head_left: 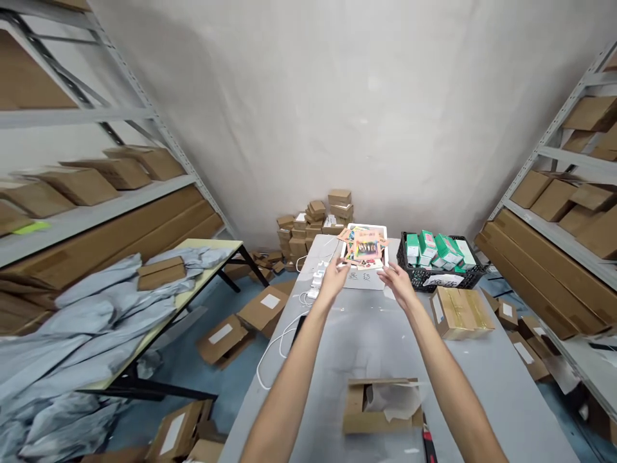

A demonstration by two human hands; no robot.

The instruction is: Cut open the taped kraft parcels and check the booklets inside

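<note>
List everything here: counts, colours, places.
Work table: one, grey, centre
Tray: one, white, work table's far end
Flat pieces: many, multicoloured, in tray
Crate: one, black, right of tray
Small boxes: several, green-white, in crate
Taped box: one, brown, by crate
Open box: one, brown, work table's near end
Tool: one, red-black, beside open box
Plugs and cables: several, white, work table's left
Flat object: one, black, near cables
Side table: one, pale yellow, left
Bags: many, grey, on and below it
Racks: two, grey, left and right
Cartons: many, brown, racks and floor
Left hand: one, bare, tray's near left corner
Right hand: one, bare, tray's near right corner
</note>
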